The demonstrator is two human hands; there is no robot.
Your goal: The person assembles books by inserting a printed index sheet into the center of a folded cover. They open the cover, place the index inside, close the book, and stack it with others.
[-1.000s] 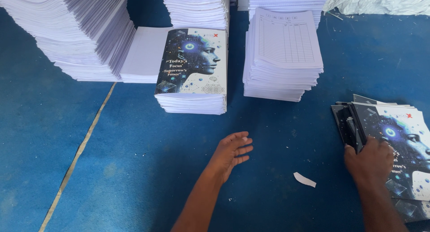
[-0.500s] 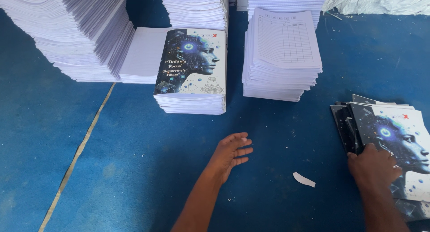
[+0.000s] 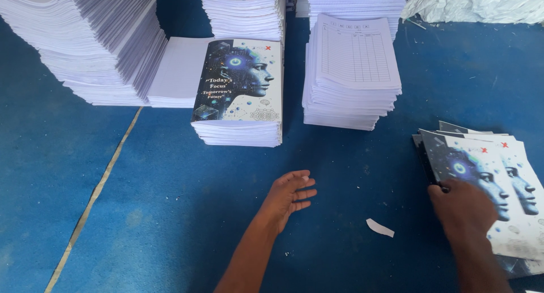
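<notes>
My left hand (image 3: 288, 196) lies flat on the blue floor with fingers spread, holding nothing. My right hand (image 3: 462, 205) rests palm down on the top printed cover (image 3: 481, 174) of a loose pile of covers at the right, fingers at its left edge. Each cover shows a blue digital head in profile on white. A neat stack of booklets (image 3: 241, 97) with the same cover stands in the middle, beyond my left hand.
A stack of ruled white sheets (image 3: 354, 72) stands right of the booklets. Tall piles of white paper (image 3: 90, 38) fill the back left and centre. A small paper scrap (image 3: 379, 227) lies between my hands. A yellowish tape line (image 3: 96, 185) crosses the floor.
My right hand has slid the top cover of the right pile toward me and to the left. My left hand has stayed in place on the floor.
</notes>
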